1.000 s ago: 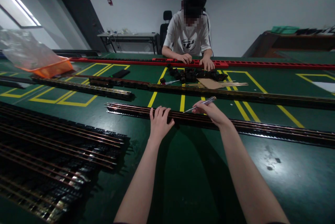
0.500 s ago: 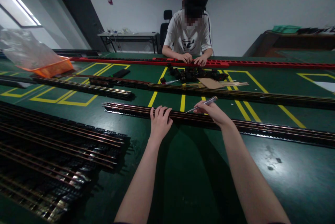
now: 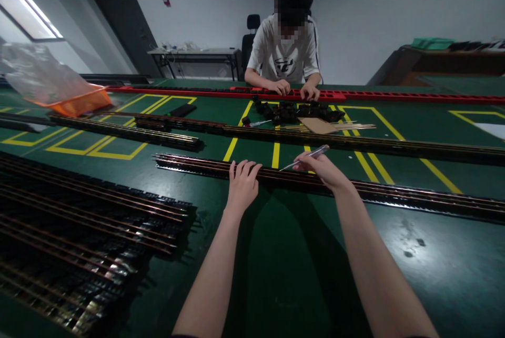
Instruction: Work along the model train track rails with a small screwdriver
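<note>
A long black rail (image 3: 394, 193) with thin copper-coloured bars along it lies crosswise on the green table. My left hand (image 3: 243, 184) is closed over this rail, with its fingers bent across the top and the thumb on the near side. To the right, my right hand (image 3: 319, 167) grips a slim screwdriver (image 3: 316, 152) with a clear handle. The screwdriver slants down to the left, and its tip meets the rail just right of my left hand. Whether the tip sits in a screw is too small to tell.
More black rails (image 3: 90, 222) lie stacked at near left, and others (image 3: 374, 146) run behind. An orange basket (image 3: 79, 102) with a plastic bag stands at far left. Opposite, a person (image 3: 286, 48) handles a red rail (image 3: 394, 97) beside black parts (image 3: 288, 111) and cardboard (image 3: 317, 126).
My left hand and the rail have shifted very slightly, with the rail's end a little further left. The screwdriver stays at nearly the same spot. The other person's hands have moved apart.
</note>
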### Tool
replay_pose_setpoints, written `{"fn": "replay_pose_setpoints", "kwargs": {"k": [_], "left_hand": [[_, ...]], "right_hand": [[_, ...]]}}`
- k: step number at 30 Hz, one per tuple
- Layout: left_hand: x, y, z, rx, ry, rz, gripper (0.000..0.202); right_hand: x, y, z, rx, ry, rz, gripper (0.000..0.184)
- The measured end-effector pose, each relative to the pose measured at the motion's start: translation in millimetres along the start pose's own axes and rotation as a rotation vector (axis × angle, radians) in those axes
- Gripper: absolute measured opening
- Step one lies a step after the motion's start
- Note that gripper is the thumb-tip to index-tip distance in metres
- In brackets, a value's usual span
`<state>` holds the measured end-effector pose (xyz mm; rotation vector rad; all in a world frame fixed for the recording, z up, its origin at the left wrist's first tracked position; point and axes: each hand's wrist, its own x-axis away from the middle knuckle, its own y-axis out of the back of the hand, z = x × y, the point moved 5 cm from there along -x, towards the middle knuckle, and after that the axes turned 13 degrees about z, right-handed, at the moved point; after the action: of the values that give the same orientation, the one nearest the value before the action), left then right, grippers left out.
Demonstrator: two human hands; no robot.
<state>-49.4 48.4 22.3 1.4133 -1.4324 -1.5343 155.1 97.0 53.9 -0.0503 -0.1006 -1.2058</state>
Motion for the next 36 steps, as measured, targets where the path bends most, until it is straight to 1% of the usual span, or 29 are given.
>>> {"fn": "replay_pose_setpoints", "kwargs": {"k": [7,10,14,23,30,36], "left_hand": [[-0.9,-3.4,0.8,0.030,-0.042,0.034,0.046],[-1.1,-3.3,2.0,0.058,-0.047,0.045,0.045],[-1.3,-1.1,1.5,0.096,-0.045,0.051,0.039],[-2.8,-4.3,2.3,0.064,-0.021,0.028,0.043],[-2.5,-1.8,0.9,0.069,-0.015,0.027,0.038],[-1.9,-2.1,0.6,0.069,-0.017,0.018,0.036]], "right_hand": [[-0.3,-2.2,-0.1,0.007,0.006,0.007,0.012],[-0.1,-2.3,0.6,-0.005,-0.003,-0.005,0.013],[-1.8,-2.5,-0.3,-0.005,-0.001,0.011,0.015],[-3.9,0.7,-4.9,0.028,0.013,0.044,0.011],[-2.3,-0.9,-2.2,0.017,0.003,0.025,0.012],[-1.4,-4.0,0.7,0.002,0.012,0.036,0.014]]}}
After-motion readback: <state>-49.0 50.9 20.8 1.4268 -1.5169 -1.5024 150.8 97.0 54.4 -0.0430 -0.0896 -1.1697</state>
